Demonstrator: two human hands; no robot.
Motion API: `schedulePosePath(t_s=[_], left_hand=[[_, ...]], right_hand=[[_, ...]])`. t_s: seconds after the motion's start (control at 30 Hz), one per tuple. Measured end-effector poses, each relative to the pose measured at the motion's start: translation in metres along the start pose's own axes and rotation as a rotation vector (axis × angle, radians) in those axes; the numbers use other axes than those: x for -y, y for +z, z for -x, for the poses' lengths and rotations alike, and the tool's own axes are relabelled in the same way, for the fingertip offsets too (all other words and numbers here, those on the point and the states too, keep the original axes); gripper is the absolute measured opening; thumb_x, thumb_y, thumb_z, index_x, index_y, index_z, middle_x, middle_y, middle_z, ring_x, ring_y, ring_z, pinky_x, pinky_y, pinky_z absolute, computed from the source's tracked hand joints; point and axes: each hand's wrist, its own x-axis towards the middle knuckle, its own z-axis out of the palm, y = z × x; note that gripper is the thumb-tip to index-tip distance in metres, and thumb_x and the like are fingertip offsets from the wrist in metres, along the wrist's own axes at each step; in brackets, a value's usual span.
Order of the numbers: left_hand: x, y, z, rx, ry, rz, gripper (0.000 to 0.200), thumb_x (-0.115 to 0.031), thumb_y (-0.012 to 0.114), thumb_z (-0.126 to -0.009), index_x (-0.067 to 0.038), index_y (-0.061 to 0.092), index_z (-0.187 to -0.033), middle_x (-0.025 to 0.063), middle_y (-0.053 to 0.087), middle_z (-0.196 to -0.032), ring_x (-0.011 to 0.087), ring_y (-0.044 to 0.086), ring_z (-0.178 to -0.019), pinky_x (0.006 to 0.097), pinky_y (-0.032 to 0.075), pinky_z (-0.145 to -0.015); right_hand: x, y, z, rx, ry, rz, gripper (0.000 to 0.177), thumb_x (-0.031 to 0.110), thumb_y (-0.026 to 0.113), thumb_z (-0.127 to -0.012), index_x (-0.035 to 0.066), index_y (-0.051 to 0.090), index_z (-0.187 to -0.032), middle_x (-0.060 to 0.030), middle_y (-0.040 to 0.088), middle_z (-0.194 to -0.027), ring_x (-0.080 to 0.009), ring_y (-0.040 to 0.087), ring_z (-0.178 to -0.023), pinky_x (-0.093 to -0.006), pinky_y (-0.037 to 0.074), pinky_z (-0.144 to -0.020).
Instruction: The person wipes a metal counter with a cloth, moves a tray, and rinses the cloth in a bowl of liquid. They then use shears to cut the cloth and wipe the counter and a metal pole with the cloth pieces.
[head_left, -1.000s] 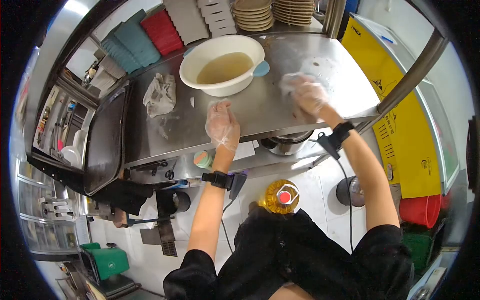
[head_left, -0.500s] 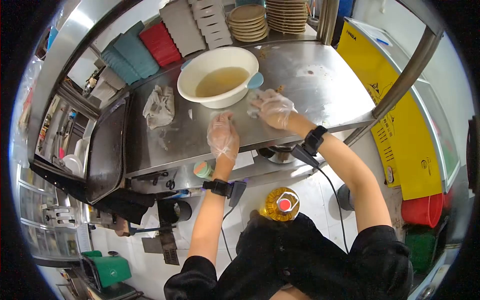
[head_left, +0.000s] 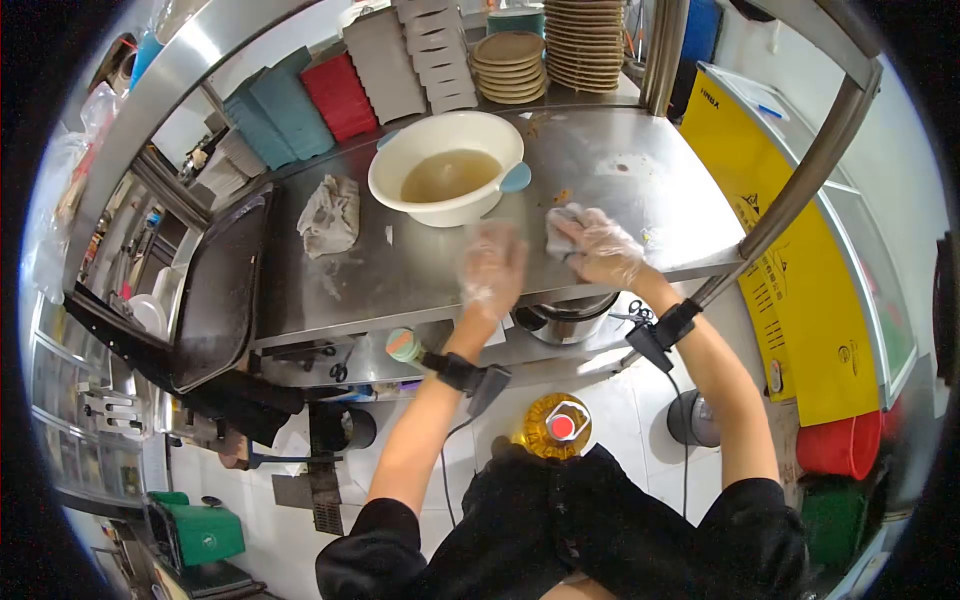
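In the head view my right hand (head_left: pixel 606 248), in a clear plastic glove, presses a damp greyish cloth (head_left: pixel 561 231) against the steel table (head_left: pixel 420 275). My left hand (head_left: pixel 494 266), gloved too and blurred by motion, is over the table's front part with fingers stretched out and nothing visible in it. Just beyond both hands stands a white basin (head_left: pixel 440 208) with blue handles, part full of cloudy brownish water. A second crumpled cloth (head_left: pixel 330 217) lies left of the basin. Small brown scraps (head_left: pixel 563 196) lie near the cloth under my right hand.
Stacked red trays (head_left: pixel 340 95), teal trays (head_left: pixel 290 110) and round brown plates (head_left: pixel 508 68) line the back. A dark tray (head_left: pixel 222 290) leans at the left edge. Below are a pot (head_left: pixel 565 322) and an oil jug (head_left: pixel 556 425). A metal post (head_left: pixel 810 155) rises at right.
Both hands have moved right along the table, the right one taking the cloth with it. The camera view has shifted slightly.
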Motion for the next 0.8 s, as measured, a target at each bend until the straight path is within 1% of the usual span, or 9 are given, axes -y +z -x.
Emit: schedulePosePath(t_s=[0.17,0.23,0.33,0.37,0.47,0.5,0.6,0.7,0.8], left_hand=[[-0.041,0.05,-0.026,0.173,0.056,0.114,0.046,-0.039,0.057,-0.093,-0.015,0.053,-0.131,0.0189,0.052,-0.132,0.0413,0.053,-0.118,0.0515,0.045,-0.097],[-0.052,0.069,-0.027,0.187,0.132,-0.252,0.055,-0.05,0.052,-0.093,-0.018,0.049,-0.137,0.0182,0.053,-0.132,0.047,0.048,-0.121,0.0558,0.043,-0.099],[-0.085,0.068,-0.041,0.408,0.069,-0.26,0.057,-0.055,0.052,-0.091,-0.02,0.055,-0.135,0.0127,0.054,-0.136,0.0474,0.042,-0.127,0.0527,0.039,-0.104],[-0.096,0.068,-0.046,0.584,0.022,-0.262,0.056,-0.055,0.053,-0.09,-0.02,0.058,-0.133,0.0106,0.054,-0.138,0.0455,0.041,-0.129,0.0508,0.037,-0.106],[-0.113,0.1,-0.036,0.602,0.204,-0.213,0.053,-0.049,0.055,-0.09,-0.018,0.059,-0.132,0.0071,0.055,-0.135,0.041,0.041,-0.129,0.0501,0.034,-0.107],[-0.124,0.117,-0.019,0.391,0.23,-0.237,0.052,-0.044,0.055,-0.09,-0.017,0.057,-0.134,0.0073,0.055,-0.136,0.0413,0.04,-0.13,0.0507,0.034,-0.107],[-0.145,0.134,-0.021,0.398,0.264,-0.255,0.046,-0.036,0.056,-0.09,-0.015,0.057,-0.131,0.009,0.055,-0.135,0.0418,0.041,-0.13,0.0517,0.036,-0.104],[-0.119,0.126,-0.016,0.259,0.296,-0.177,0.045,-0.034,0.055,-0.091,-0.013,0.058,-0.13,0.0124,0.056,-0.132,0.0404,0.045,-0.127,0.0513,0.038,-0.103],[-0.061,0.099,-0.013,0.111,0.254,-0.458,0.044,-0.037,0.054,-0.094,-0.015,0.056,-0.131,0.0176,0.053,-0.134,0.0374,0.054,-0.118,0.0507,0.045,-0.097]], right_hand=[[-0.036,0.001,0.02,-0.442,-0.187,-0.19,0.07,0.018,0.061,-0.078,0.011,0.043,-0.145,-0.0183,0.047,-0.144,-0.0365,0.045,-0.133,-0.0447,0.037,-0.11],[-0.083,0.009,0.04,-0.598,-0.171,-0.246,0.062,0.019,0.062,-0.082,0.012,0.047,-0.142,-0.0172,0.048,-0.144,-0.0348,0.047,-0.131,-0.0427,0.037,-0.11],[-0.121,0.015,0.059,-0.648,0.283,-0.09,0.046,0.026,0.061,-0.093,0.012,0.053,-0.136,-0.0163,0.055,-0.137,-0.0323,0.051,-0.128,-0.0407,0.04,-0.108],[-0.132,0.016,0.062,-0.689,0.285,-0.067,0.042,0.023,0.059,-0.093,0.011,0.055,-0.133,-0.0162,0.057,-0.134,-0.033,0.052,-0.126,-0.0416,0.042,-0.106],[-0.148,0.029,0.057,-0.773,0.326,-0.057,0.039,0.019,0.058,-0.093,0.011,0.056,-0.131,-0.0165,0.057,-0.134,-0.0332,0.052,-0.126,-0.0424,0.043,-0.104],[-0.149,0.033,0.054,-0.77,0.32,-0.062,0.039,0.019,0.058,-0.093,0.011,0.056,-0.131,-0.0165,0.057,-0.134,-0.0332,0.052,-0.126,-0.0424,0.043,-0.104],[-0.15,0.042,0.048,-0.849,0.34,-0.202,0.04,0.011,0.057,-0.09,0.011,0.057,-0.13,-0.0163,0.058,-0.133,-0.0347,0.051,-0.127,-0.0435,0.042,-0.105],[-0.156,0.052,0.051,-0.847,0.267,0.069,0.041,-0.001,0.052,-0.087,0.007,0.059,-0.127,-0.0208,0.061,-0.126,-0.0399,0.052,-0.124,-0.0459,0.041,-0.106],[-0.157,0.05,0.051,-0.809,0.271,0.053,0.038,-0.002,0.053,-0.087,0.007,0.06,-0.123,-0.0209,0.062,-0.125,-0.0399,0.053,-0.124,-0.0461,0.041,-0.106]])
